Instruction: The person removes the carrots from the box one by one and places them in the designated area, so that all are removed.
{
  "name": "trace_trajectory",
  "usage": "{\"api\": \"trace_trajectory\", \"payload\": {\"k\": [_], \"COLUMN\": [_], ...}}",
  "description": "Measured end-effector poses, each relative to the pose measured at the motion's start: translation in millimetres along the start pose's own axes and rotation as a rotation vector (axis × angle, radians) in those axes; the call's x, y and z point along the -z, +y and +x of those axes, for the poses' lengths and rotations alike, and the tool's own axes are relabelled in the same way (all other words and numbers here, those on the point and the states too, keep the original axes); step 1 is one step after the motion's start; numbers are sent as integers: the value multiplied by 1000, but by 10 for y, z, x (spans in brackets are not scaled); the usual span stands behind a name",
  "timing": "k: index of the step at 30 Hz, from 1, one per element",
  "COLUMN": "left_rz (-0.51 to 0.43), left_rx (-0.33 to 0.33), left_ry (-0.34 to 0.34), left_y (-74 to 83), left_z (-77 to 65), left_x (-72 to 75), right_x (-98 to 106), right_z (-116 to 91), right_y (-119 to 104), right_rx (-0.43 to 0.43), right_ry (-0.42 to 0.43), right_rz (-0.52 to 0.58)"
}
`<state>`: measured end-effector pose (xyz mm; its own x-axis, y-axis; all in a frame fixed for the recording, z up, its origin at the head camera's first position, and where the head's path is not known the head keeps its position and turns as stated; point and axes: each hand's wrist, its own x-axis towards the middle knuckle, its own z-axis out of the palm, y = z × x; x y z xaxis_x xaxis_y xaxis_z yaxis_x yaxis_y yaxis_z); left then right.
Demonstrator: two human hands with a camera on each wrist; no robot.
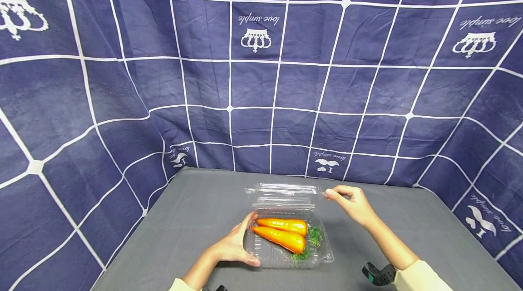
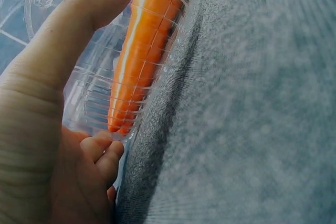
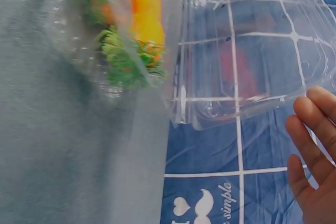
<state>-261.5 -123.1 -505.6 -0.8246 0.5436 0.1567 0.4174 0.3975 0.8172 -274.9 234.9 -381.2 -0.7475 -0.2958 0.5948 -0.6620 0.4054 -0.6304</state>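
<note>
A clear plastic clamshell container (image 1: 275, 258) sits on the grey surface with its hinged lid (image 1: 286, 188) raised at the far side. Inside lie two orange carrots (image 1: 283, 238), side by side, their green tops (image 1: 315, 235) toward the right. My left hand (image 1: 234, 244) holds the container's left end, thumb at the near corner and fingers at the far one. In the left wrist view the thumb (image 2: 79, 27) stretches along the clear wall. My right hand (image 1: 354, 204) pinches the lid's right edge between thumb and forefinger.
The grey cloth (image 1: 196, 209) covers the tabletop. Blue curtains (image 1: 253, 82) with white grid lines close off the back and both sides. A black wrist strap piece (image 1: 379, 274) shows by the right sleeve (image 1: 421, 277).
</note>
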Motion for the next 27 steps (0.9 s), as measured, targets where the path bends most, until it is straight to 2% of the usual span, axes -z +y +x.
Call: {"api": "trace_trajectory", "payload": {"k": [3,10,17,22,27], "left_rz": [0,-14,-18,-14,-5], "left_rx": [-1,-5,0,11,15], "left_ry": [1,-3,0,-7,-6], "left_y": [-3,-4,-22,-21,-15], "left_z": [8,1,-10,-10,-6], "left_x": [-4,-4,-4,-10,-8], "right_x": [17,-10,-76,-110,-156], "right_z": [104,298,451,495,490], "right_y": [-73,188,257,325,394], "right_rx": [-49,-187,-343,-358,-358], "right_ry": [6,45,70,69,47], "right_rz": [18,-7,9,5,-79]}}
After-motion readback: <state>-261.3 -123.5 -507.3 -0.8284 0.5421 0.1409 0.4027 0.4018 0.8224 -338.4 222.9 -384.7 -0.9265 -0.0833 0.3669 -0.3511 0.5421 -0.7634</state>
